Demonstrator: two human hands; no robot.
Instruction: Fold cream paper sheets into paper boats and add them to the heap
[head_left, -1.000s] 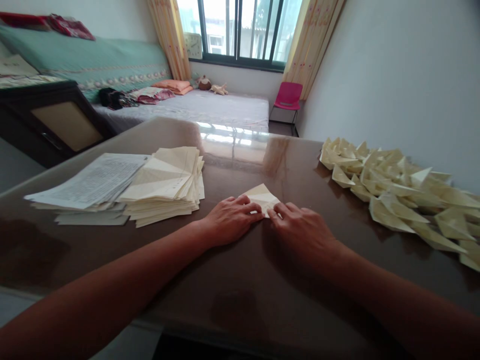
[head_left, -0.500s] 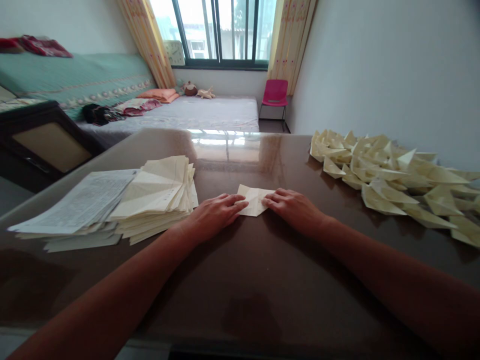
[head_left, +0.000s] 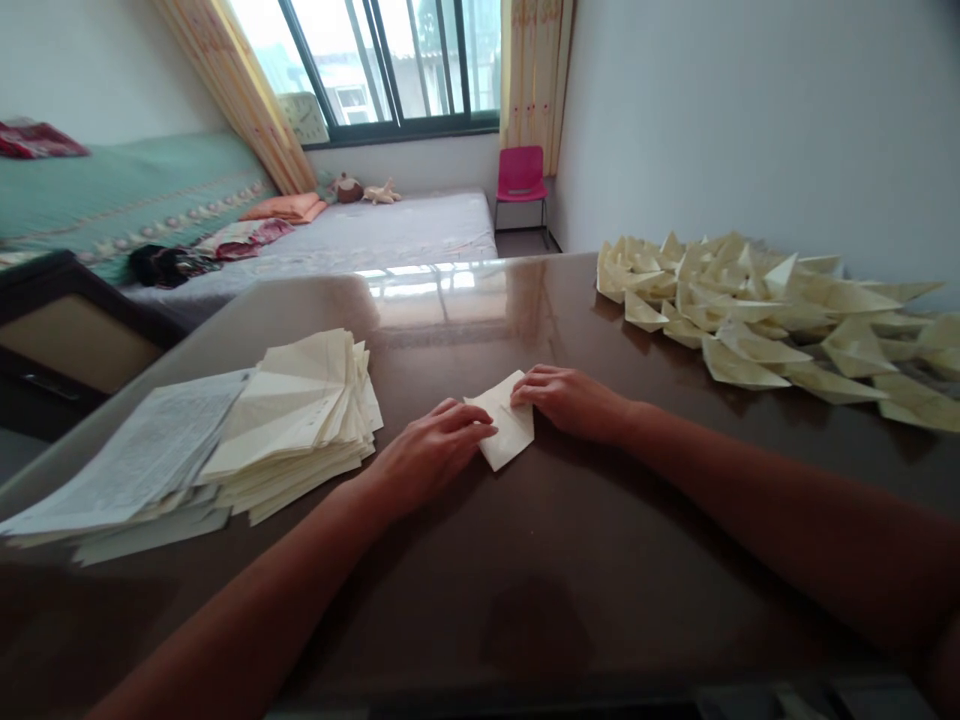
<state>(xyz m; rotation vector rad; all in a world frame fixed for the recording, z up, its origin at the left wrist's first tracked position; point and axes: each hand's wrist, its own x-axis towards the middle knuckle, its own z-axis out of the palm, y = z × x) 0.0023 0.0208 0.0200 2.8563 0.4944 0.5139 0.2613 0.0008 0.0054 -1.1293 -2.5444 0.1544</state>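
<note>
A small folded piece of cream paper [head_left: 507,432] lies on the brown table between my two hands, turned so that one corner points toward me. My left hand [head_left: 442,440] is closed on its left edge, thumb and fingertips together over the paper. At the upper right edge, my right hand [head_left: 559,398] has its fingers bent and pressed on the paper. What the undersides of the fingers do is hidden.
Left of my hands sits a stack of cream paper sheets [head_left: 289,400], beside printed sheets [head_left: 142,455]. Many folded paper boats [head_left: 757,300] cover the right side of the glossy table [head_left: 450,600]. Beyond stand a bed [head_left: 420,230] and a pink chair [head_left: 521,178].
The folded paper has been turned, its lower corner now nearer me. My right hand has shifted to its upper right edge. The whole view has tilted and swung slightly right.
</note>
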